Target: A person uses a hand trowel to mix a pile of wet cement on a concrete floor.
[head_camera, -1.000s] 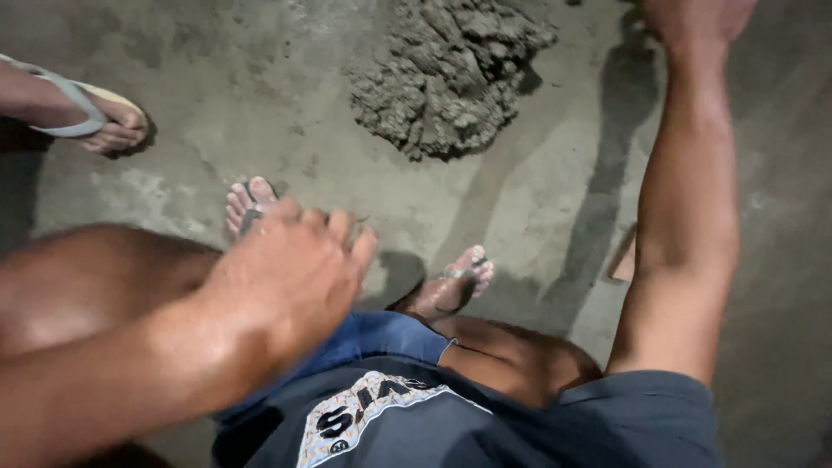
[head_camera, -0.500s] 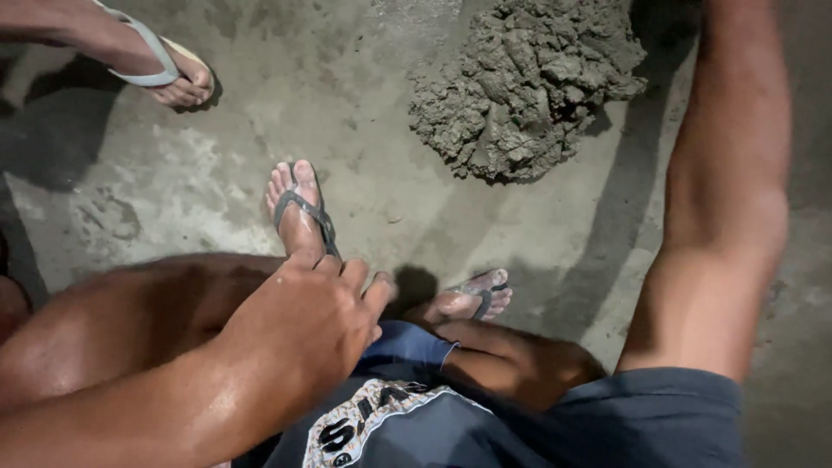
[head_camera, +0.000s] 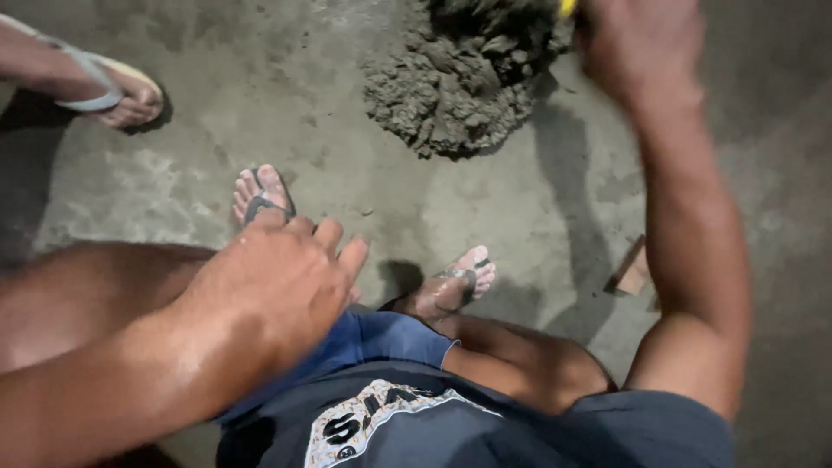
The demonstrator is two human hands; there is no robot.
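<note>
My right hand [head_camera: 637,48], blurred, is closed around something with a yellow tip [head_camera: 568,8] at the top edge; what it is I cannot tell. It sits just right of the mound of wet grey mortar [head_camera: 455,78] on the concrete floor [head_camera: 286,95]. My left hand [head_camera: 273,282], loosely curled and holding nothing, rests on my knee, well below-left of the mound. Another person's sandalled foot [head_camera: 117,91] stands far left of it.

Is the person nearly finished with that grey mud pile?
Looks barely started. The wet grey heap sits lumpy and unspread on the concrete floor. The right hand reaches its edge beside something yellow, blurred. The left hand rests on the knee, empty.
</note>
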